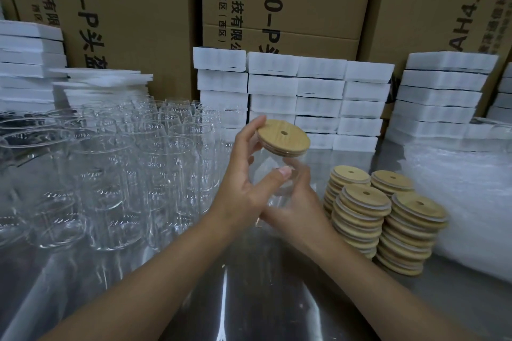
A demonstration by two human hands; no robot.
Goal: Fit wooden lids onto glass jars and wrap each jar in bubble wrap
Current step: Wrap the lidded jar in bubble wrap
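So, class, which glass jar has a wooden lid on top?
The jar held between the left hand and right hand, wooden lid at its mouth; the other jars stand open on the table.

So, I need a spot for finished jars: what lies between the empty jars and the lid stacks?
Head view: the left hand and right hand holding a jar and lid; nearer, bare metal table.

Four stacks of wooden lids [385,216] stand at 4 o'clock; one lid [284,140] sits on one jar [277,188] at centre. Three cardboard boxes [291,0] stand at 12 o'clock. Empty jars [110,174] at 9 o'clock: count indeterminate.
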